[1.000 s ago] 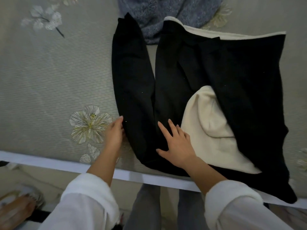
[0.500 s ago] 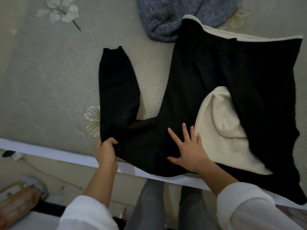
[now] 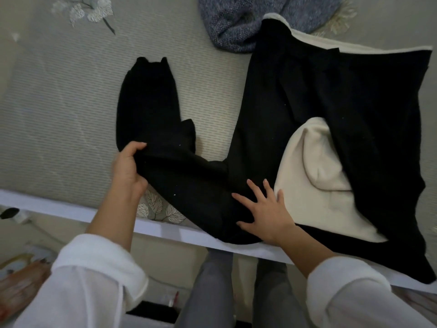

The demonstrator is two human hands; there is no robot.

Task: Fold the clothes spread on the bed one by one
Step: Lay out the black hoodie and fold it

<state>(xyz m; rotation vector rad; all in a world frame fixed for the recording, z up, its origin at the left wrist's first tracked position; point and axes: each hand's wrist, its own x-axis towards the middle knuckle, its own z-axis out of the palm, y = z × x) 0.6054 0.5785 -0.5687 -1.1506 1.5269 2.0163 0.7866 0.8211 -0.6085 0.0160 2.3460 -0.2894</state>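
A black garment [image 3: 343,110] lies spread on the bed [image 3: 59,119], its cream lining [image 3: 314,181] showing. The left hand [image 3: 128,169] grips the garment's sleeve [image 3: 151,107], which is bent back on itself. The right hand [image 3: 264,214] presses flat on the black cloth near the bed's edge, fingers [image 3: 254,189] spread. A grey-blue knit [image 3: 248,22] lies beyond, touching the garment.

A black garment [image 3: 307,102] w/ cream lining [image 3: 314,176] is seen at right. A blue-grey flecked knit [image 3: 248,22] is seen far. The bedcover [image 3: 59,102] is ribbed grey-green w/ pale flowers [image 3: 89,8]. White sleeves [image 3: 99,275] are worn.
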